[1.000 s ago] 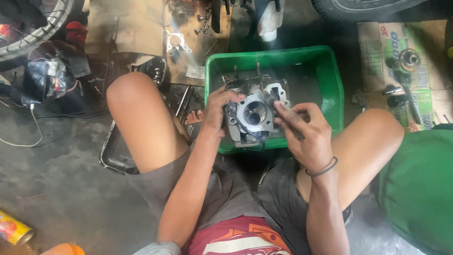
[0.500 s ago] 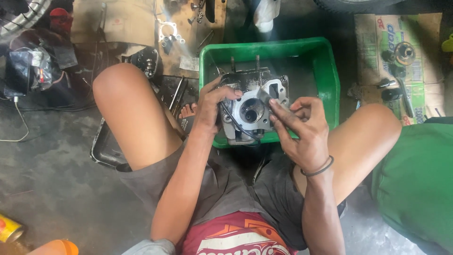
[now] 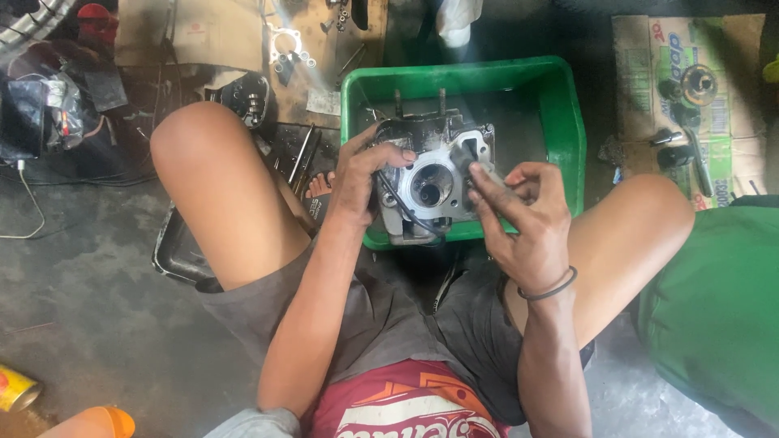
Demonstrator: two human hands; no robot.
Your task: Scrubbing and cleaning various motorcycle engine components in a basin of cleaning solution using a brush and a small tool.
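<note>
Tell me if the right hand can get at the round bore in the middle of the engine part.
Probably yes. The right hand already rests on the engine part beside the bore, which faces up uncovered; the left hand grips the opposite side.

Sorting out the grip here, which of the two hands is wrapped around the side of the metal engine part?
The left hand grips the engine part by its side; the right hand only touches its face with fingertips.

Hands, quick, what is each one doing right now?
Left hand: closed on the left side of the metal engine part, holding it over the green bin.
Right hand: fingertips pressed on the part's right face; grip cannot be told.
</note>
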